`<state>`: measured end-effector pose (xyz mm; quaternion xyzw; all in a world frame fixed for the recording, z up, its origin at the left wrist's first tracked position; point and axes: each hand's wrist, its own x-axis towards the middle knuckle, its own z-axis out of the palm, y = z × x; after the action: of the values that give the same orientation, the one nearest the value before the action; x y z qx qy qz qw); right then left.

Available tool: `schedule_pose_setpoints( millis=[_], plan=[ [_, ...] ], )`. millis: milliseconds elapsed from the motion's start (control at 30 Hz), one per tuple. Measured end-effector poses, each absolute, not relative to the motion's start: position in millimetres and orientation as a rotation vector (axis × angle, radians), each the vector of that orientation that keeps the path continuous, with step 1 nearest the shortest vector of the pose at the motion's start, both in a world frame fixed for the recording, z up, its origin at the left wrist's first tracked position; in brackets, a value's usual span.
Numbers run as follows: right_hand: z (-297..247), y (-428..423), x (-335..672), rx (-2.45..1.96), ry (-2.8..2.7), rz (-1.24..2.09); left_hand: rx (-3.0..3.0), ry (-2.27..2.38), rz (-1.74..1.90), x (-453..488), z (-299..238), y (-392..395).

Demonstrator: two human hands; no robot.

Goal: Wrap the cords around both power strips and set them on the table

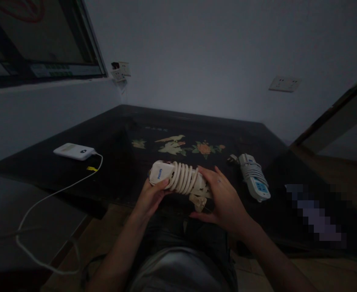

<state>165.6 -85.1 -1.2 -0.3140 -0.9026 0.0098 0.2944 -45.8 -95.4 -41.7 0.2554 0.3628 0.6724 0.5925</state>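
A white power strip (203, 184) with a blue PHILIPS label is held above the near edge of the dark table (117, 162). Its thick white cord (182, 178) is wound round the body in several turns. The plug (198, 202) hangs below the strip's right part. My left hand (152, 196) grips the labelled end, thumb on top. At the other end, my right hand (223, 196) has its fingers on the strip's top side, and its thumb reaches below the plug. The undersides of both grips are hidden.
On the right lies another power strip (259, 184), its grey cord wrapped round it. A white device (75, 151) with a cable (59, 190) sits at the left; the cable runs off the table edge. Wall sockets (284, 84) are behind. A blurred patch (316, 215) covers something at right.
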Motion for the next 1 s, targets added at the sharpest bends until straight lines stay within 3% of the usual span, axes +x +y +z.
schedule_pose_setpoints(
  millis=[533, 1000],
  plan=[
    [19.6, -85.6, 176.2, -0.551, -2.568, 0.11, 0.751, 0.801, 1.596, -47.1, -32.3, -113.6],
    [5.7, -77.9, 179.3, -0.75, -2.509, 0.222, 0.777, 0.785, 1.595, -41.6, -34.7, -96.1]
  ],
)
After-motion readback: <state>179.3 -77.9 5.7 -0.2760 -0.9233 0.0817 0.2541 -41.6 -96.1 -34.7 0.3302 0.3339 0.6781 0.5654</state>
